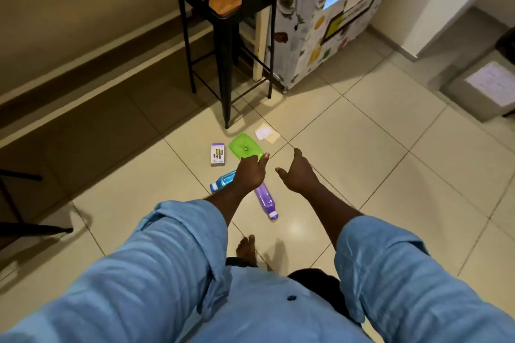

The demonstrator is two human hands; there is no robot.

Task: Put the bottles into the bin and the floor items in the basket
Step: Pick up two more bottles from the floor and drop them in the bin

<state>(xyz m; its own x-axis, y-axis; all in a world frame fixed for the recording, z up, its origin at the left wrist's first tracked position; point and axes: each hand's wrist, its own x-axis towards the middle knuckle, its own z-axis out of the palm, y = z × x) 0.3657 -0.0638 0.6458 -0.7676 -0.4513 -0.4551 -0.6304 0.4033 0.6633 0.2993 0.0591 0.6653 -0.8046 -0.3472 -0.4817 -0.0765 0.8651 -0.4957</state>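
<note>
**Tiled floor and the litter lying on it**

The glossy cream tiled floor point(390, 164) has dark grout lines. Near its middle lies a translucent green plastic lid point(245, 146), flat, with a small purple-and-white cardboard box point(217, 154) just beside it on the left. Nearer the viewer, a blue translucent plastic bottle point(223, 179) and a purple plastic bottle point(264, 200) lie on their sides, both white-capped. Two pale paper cards point(266, 133) overlap just beyond the lid. A black metal stool point(225, 64) stands toward the floor's far edge, beside a cabinet in a leaf-printed cover point(315, 44). A bare foot point(246, 248) stands at the near edge.
</note>
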